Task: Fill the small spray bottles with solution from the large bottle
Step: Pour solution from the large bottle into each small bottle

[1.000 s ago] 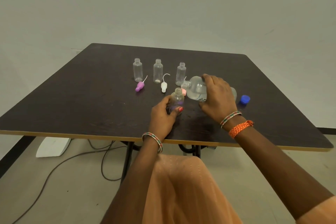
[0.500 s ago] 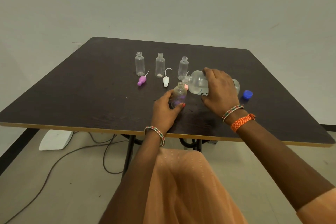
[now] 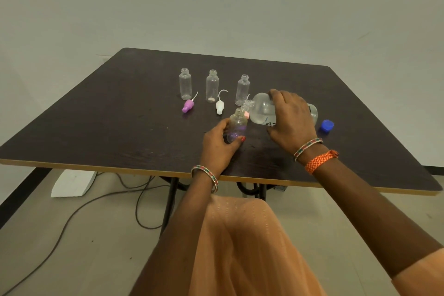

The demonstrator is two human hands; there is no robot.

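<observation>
1. Small bottle [image 3: 236,125], frame centre, is gripped upright on the table [image 3: 96,122] by left hand [image 3: 219,145].
2. Large bottle [image 3: 263,110] is grasped by right hand [image 3: 292,119], tipped, mouth over the small bottle's neck.

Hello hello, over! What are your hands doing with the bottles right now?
Left hand grips small bottle upright on table. Right hand tips large bottle, mouth at the small one's neck. Three open bottles behind, clear of the pour.
</observation>
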